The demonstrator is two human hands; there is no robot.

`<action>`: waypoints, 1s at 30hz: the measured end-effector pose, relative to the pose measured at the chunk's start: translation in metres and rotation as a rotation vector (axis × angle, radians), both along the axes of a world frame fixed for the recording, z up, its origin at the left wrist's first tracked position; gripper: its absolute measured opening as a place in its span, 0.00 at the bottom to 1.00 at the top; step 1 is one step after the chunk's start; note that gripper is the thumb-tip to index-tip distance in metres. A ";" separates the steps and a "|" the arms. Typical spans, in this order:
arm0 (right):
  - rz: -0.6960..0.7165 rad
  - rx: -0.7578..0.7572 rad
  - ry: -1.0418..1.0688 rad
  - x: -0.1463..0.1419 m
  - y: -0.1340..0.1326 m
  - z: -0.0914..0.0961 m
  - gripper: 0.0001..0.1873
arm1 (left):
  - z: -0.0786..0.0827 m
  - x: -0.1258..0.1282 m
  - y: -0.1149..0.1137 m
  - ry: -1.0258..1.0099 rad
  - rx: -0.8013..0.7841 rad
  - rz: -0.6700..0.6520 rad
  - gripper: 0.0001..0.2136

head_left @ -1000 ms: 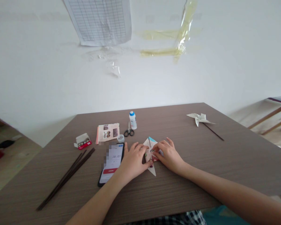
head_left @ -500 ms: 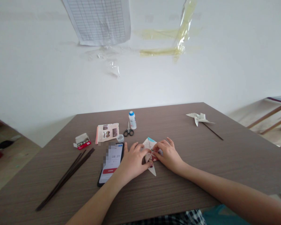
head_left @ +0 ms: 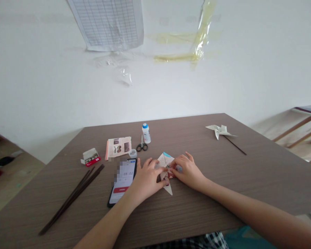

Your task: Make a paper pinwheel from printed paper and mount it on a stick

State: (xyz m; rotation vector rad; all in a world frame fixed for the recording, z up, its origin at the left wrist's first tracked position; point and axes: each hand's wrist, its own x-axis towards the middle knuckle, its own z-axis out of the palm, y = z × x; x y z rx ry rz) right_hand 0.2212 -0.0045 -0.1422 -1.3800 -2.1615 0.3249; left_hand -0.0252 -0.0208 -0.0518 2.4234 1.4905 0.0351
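I am holding the printed paper [head_left: 164,159] with my left hand [head_left: 148,177] and pinching it, apparently near its middle, with my right hand [head_left: 188,172]; paper is lying at the phone's [head_left: 126,180] three o'clock.

The folded paper [head_left: 163,159] is showing printed white, light blue and red — the pinwheel [head_left: 218,131] is showing off-white, the bottle [head_left: 146,135] white and blue.

Open tabletop [head_left: 209,159] right of the right hand [head_left: 189,173], a pinwheel [head_left: 219,131] (stick angled nearward) at far right, a phone [head_left: 121,183] just left of the left hand [head_left: 148,176], bottle [head_left: 146,135] and scissors [head_left: 142,147] farther off, free wedge between phone and dark sticks [head_left: 75,196].
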 end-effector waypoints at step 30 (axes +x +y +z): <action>0.196 0.038 -0.072 0.015 -0.006 0.017 0.05 | -0.004 0.000 0.002 0.007 -0.013 0.012 0.29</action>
